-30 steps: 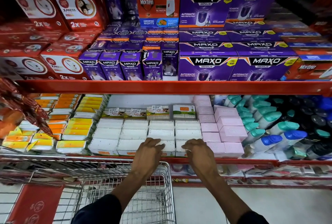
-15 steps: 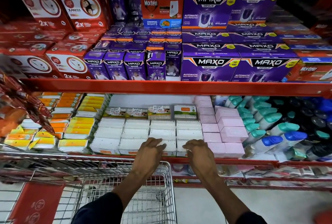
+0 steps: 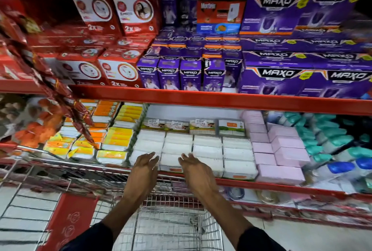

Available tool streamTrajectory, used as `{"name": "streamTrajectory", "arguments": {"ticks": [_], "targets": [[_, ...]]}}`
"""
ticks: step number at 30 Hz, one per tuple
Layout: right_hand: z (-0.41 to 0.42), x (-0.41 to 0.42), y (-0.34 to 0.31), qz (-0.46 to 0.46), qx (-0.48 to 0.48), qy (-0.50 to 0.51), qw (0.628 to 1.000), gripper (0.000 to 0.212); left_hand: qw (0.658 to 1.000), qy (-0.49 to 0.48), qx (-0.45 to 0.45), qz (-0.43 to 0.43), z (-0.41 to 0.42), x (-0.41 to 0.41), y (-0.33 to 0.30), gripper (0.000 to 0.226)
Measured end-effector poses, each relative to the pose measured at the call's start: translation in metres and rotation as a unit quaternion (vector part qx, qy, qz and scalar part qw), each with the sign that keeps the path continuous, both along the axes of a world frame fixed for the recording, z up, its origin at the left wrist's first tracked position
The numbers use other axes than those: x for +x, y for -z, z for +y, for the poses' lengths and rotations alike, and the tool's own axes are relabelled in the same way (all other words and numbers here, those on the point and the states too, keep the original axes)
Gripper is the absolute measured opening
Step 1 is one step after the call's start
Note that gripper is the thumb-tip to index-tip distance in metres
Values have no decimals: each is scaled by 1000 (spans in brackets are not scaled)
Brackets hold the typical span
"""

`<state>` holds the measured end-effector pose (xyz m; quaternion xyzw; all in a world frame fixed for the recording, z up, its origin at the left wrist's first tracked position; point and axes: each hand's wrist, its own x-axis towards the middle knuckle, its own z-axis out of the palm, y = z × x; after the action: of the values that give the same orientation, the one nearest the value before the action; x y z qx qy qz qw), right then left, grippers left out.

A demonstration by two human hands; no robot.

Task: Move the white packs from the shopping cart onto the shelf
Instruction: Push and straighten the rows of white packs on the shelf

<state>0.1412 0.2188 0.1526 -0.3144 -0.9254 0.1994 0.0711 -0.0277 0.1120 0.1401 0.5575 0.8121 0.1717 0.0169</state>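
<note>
Left hand (image 3: 144,167): fingers extended and loosely spread, palm turned inward, holding nothing. Fingertips lie at the front edge of the white packs (image 3: 193,150), over the front-row pack; actual contact cannot be told through the blur.

Right hand (image 3: 196,168): fingers likewise extended, wide, empty. It sits just right of the left hand, with one front-row white pack (image 3: 171,162) showing between the two. Contact with the packs not determinable.

White packs: stacked in four columns on the red shelf (image 3: 261,186), directly ahead of both hands, filling the bay to the front lip.

Beyond the fingertips, behind the white packs: a row of green-and-white labelled boxes (image 3: 193,126).

Left of the left hand: yellow and orange packs (image 3: 118,136). Right of the right hand: pink boxes (image 3: 281,156), then teal- and blue-capped bottles (image 3: 330,146) further out.

Below the wrists: wire shopping cart (image 3: 171,222), basket under both forearms; no white packs can be made out inside it. Dark sleeves (image 3: 88,238) at the frame's lower edge.

Above the hands, on the upper shelf: purple MAXO boxes (image 3: 277,77) to the right, red boxes (image 3: 112,69) to the left. Frame is motion-blurred.
</note>
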Motion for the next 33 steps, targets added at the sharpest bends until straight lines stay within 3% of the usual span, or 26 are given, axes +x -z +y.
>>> {"name": "streamTrajectory", "arguments": {"ticks": [8,19,23,27,33], "targets": [[-15,-31,2,-33,16,27,999,74,1000,10,-25,4,-8,-23,-3,17],[-23,-37,-12,-75,28,70,994,63,999,32,-5,9,-6,-31,0,27],[-24,-38,-1,-49,32,72,996,62,999,39,-13,27,-6,-33,8,27],[-22,-18,17,-14,99,67,993,55,995,81,-8,54,-8,-23,14,40],[-15,22,36,-47,81,132,987,66,990,122,-31,61,-8,-10,27,45]]}}
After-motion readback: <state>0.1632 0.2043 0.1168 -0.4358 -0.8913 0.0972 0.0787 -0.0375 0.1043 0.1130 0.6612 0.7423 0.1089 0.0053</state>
